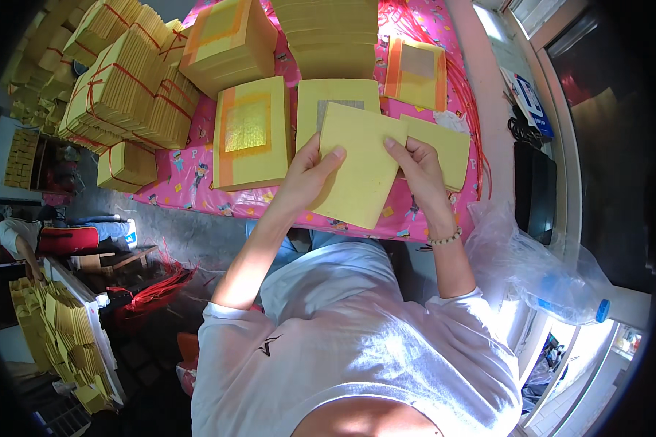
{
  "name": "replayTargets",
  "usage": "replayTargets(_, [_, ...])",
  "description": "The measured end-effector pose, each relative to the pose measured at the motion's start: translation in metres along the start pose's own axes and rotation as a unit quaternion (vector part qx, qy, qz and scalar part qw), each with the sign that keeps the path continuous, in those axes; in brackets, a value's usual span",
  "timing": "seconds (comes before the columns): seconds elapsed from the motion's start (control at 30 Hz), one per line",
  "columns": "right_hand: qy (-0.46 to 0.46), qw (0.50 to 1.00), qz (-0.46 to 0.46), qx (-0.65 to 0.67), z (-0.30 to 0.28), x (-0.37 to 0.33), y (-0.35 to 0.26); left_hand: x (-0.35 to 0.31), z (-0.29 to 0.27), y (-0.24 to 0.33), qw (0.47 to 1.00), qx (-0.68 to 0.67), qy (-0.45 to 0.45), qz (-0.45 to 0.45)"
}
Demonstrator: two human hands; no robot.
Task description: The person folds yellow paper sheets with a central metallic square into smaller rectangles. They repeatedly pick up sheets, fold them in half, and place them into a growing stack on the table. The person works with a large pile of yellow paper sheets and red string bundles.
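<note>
A thin, plain yellow piece of joss paper [358, 164] is held slightly tilted over the table's near edge; whether it is one sheet or several I cannot tell. My left hand [305, 178] grips its left side, thumb on top. At its upper right, my right hand [421, 171] pinches the edge, thumb also on top. Behind it stands a joss paper stack with a silver square [350, 93], partly covered. Another plain yellow piece [439, 146] lies beside my right hand. To the left sits a stack with a gold foil square [248, 127].
Bundles tied with red string [120, 91] pile up at the far left. Red strings [474, 109] run along the right edge of the pink tablecloth [197, 171]. A plastic bag with a bottle [568, 291] is at right. Another person [22, 237] works at the left.
</note>
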State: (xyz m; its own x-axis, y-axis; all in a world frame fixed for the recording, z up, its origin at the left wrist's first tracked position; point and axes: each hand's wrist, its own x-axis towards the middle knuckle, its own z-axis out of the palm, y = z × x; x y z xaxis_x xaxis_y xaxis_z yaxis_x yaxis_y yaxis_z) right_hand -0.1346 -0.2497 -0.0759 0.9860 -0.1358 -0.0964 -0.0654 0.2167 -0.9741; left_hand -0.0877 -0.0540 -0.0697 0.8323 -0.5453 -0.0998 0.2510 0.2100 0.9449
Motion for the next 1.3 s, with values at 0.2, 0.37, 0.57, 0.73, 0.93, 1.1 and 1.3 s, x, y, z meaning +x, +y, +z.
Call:
replayTargets(0.2, [-0.010,0.999,0.043,-0.014,0.003,-0.009,-0.012,0.001,-0.006,0.000,1.000,0.001,-0.011,-0.001])
replayTargets(0.37, [-0.071,0.995,0.048,-0.055,0.002,-0.022,0.002,0.001,-0.008,-0.001,1.000,0.019,-0.015,0.018])
replayTargets(0.57, [-0.089,0.990,0.084,-0.072,0.004,-0.029,-0.005,-0.001,-0.007,-0.002,0.999,0.023,-0.012,0.023])
replayTargets(0.73, [-0.088,0.991,0.080,-0.055,0.005,-0.032,0.001,-0.001,-0.006,-0.001,0.998,0.038,-0.010,0.040])
replayTargets(0.93, [-0.106,0.982,0.131,-0.087,0.005,-0.040,0.008,-0.001,-0.004,0.008,0.997,0.056,0.015,0.056])
replayTargets(1.1, [-0.061,0.993,0.093,-0.026,0.011,-0.046,0.021,0.001,-0.001,0.009,0.994,0.037,0.048,0.086])
replayTargets(1.3, [-0.113,0.990,0.081,-0.035,-0.003,-0.047,0.029,0.003,-0.002,0.011,0.991,0.090,0.023,0.093])
